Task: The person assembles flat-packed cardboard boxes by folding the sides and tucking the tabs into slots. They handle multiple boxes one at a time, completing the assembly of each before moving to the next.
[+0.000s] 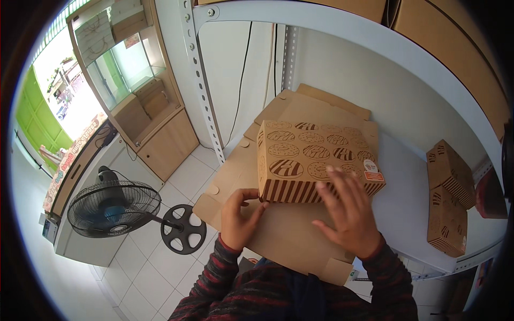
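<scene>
Seen from the head camera, the person stood at a white shelf (407, 182) and worked on a brown doughnut box (316, 160). The box was closed and folded up, with doughnut pictures on its lid and stripes down its front side. It sat on top of flat cardboard sheets (278, 230) that lay on the near part of the shelf and stuck out over its edge. The left hand (239, 214) was at the box's lower left corner. Its fingers were curled, and the fingertips touched the striped front of the box near the bottom. It pressed on the box but did not wrap around it. The right hand (348, 211) lay flat and open, fingers spread. Its fingertips rested on the near right part of the lid, and its palm was over the flat cardboard, so it held nothing. Both arms wore dark sleeves with red stripes. Two more folded boxes (447, 198) of the same kind stood on their sides at the right end of the shelf, well apart from the hands. Down on the left, a black floor fan (115, 208) stood on the white tile floor. Behind the fan was a wooden cabinet (144, 107) with glass parts.
</scene>
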Motion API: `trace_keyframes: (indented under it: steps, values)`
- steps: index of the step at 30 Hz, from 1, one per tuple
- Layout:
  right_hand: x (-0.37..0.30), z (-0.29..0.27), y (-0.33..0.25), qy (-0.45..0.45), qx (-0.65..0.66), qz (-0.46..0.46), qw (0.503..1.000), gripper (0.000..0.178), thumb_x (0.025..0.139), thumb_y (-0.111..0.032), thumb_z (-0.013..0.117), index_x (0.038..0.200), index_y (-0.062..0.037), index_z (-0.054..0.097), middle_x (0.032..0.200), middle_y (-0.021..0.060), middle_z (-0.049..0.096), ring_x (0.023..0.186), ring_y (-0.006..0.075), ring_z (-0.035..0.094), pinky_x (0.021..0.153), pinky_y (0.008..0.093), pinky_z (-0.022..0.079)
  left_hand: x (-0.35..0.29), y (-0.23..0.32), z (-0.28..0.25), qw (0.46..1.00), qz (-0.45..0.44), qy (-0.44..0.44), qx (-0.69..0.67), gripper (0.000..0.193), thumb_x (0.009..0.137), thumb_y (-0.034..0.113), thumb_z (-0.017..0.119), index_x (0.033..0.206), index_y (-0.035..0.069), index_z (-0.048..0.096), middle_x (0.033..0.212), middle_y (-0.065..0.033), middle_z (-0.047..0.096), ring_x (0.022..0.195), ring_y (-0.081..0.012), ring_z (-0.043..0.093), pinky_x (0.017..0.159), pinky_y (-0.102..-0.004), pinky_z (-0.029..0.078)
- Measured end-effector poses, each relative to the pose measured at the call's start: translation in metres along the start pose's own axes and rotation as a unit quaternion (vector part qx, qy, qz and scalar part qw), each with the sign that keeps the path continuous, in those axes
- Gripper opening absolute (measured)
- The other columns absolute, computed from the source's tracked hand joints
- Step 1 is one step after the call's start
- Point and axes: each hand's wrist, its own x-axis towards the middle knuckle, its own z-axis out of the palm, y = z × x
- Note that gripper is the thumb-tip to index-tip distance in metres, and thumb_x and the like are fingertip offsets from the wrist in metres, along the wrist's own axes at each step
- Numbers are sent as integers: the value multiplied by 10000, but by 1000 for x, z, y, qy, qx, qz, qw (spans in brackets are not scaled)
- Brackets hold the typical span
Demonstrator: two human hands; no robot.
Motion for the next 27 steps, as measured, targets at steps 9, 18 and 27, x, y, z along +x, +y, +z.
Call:
trace_keyframes:
  steps: [9,18,27]
  values:
    - [58,48,-4,46,-47,-158,985,429,900,-212,523,1308,-79,516,1274,249,531,1149,401,569,950,496,480,-5,8,8,997,55,39,44,179,756,35,738,912,19,652,886,-115,688,789,-291,664,690,-352,519]
    - [66,37,-8,32,27,-134,990,505,748,-133,678,1234,-45,573,1233,247,555,1126,394,582,943,457,495,-10,3,11,989,98,69,89,149,714,-26,744,846,6,682,865,-116,692,754,-267,673,677,-320,526]
    - [64,46,-14,45,-9,-140,989,417,818,-134,615,1225,-46,585,1207,235,583,1107,371,605,951,436,496,-7,5,10,997,57,48,30,137,727,-61,711,850,-7,685,827,-111,692,738,-222,670,673,-292,523]
